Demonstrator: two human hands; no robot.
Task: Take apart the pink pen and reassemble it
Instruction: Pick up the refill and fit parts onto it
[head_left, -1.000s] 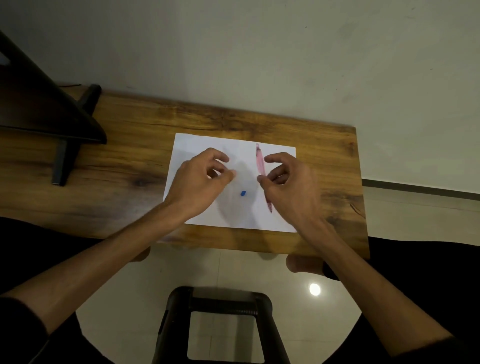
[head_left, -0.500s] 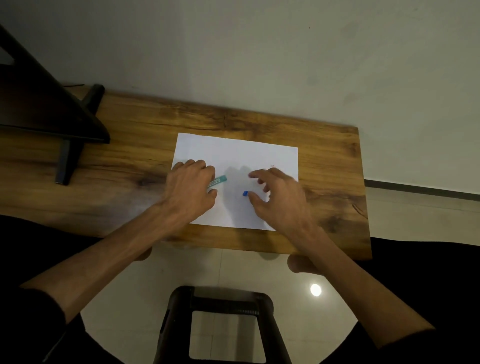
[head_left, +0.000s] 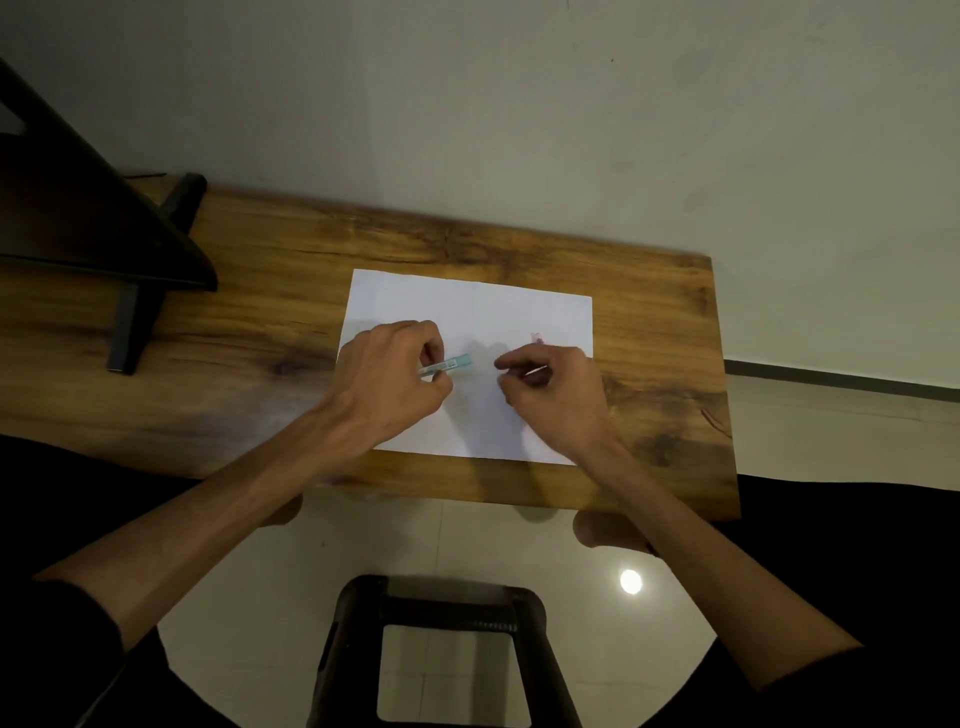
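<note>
On the white paper (head_left: 467, 301), my left hand (head_left: 389, 384) pinches a short teal tube (head_left: 451, 363) between thumb and fingers, its free end pointing right. My right hand (head_left: 558, 395) sits a little to the right with its fingers curled. A pink end of the pen (head_left: 536, 339) pokes out just past its knuckles, and the hand hides the rest of the pen. The thumb and forefinger meet at the spot where a small blue piece lay. That piece is hidden from view.
The paper lies on a wooden desk (head_left: 665, 322) against a pale wall. A black monitor stand (head_left: 130, 322) occupies the desk's left part. A black stool (head_left: 447, 613) stands on the tiled floor below the desk's front edge.
The pink pen no longer lies stretched out on the paper; only its end shows by my right hand. The teal tube has appeared in my left hand. The small blue piece has vanished behind my right fingertips.
</note>
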